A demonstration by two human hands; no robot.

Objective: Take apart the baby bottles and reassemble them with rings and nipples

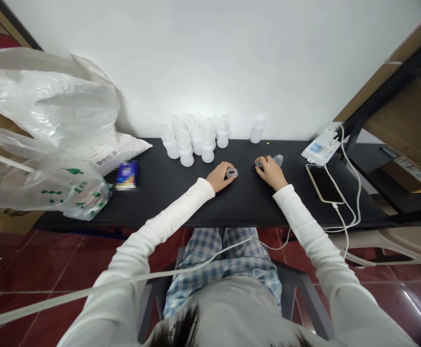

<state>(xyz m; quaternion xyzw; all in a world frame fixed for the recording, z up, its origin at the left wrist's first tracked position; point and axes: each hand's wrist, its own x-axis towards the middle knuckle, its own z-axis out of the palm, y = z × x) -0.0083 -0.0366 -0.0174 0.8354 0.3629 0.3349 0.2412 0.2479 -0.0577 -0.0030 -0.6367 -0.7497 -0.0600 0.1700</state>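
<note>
On the black table, my left hand (220,178) is closed round a small translucent ring-shaped piece (232,172), its fingers and thumb at the ring's left side. My right hand (271,172) rests further right, fingers curled over a small clear piece (259,163) that they partly cover. Another clear oval piece (278,159) lies just beyond that hand. Behind my left hand stand several white bottles with clear domed tops (208,147). One white bottle (257,131) is apart from them, near the wall behind my right hand.
White plastic bags (51,115) and a blue packet (127,175) occupy the left side. A phone (325,184) with a white cable and a white-and-blue package (320,147) lie at the right. A white cord (123,283) crosses in front of my lap.
</note>
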